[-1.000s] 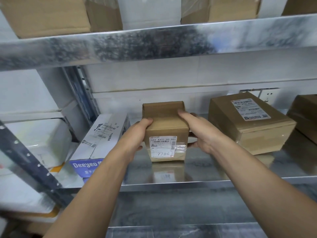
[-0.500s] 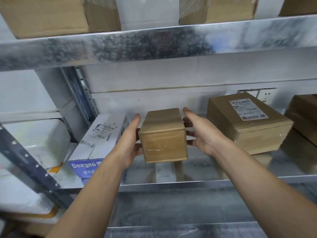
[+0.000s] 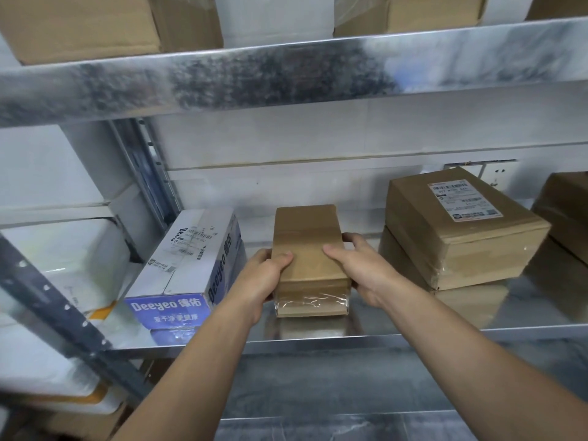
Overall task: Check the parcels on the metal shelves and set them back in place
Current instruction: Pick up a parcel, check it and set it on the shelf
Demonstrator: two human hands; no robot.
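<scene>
A small brown box (image 3: 310, 262) sits on the metal shelf (image 3: 318, 340), near the front edge, and both hands hold it. The left hand (image 3: 257, 283) grips its left side, with the thumb lying on the top and the other fingers hidden behind the box. The right hand (image 3: 366, 270) grips its right side, with the thumb on the top and the fingers curled around the far side. Both hands press in on the box from the two sides. The box has a plain top, and clear tape shines on its front face. Just to the left of it lies a white and blue box (image 3: 187, 265) with the word "Deeyeo" on the front. It is tilted a bit and close to the left hand. To the right, a little apart, is a big brown box (image 3: 458, 230) with a white label (image 3: 463, 200) on top. It rests on another brown box under it. At the far right edge, part of one more brown box (image 3: 569, 208) shows. Above, a second metal shelf (image 3: 286, 74) holds more brown boxes (image 3: 95, 23).
</scene>
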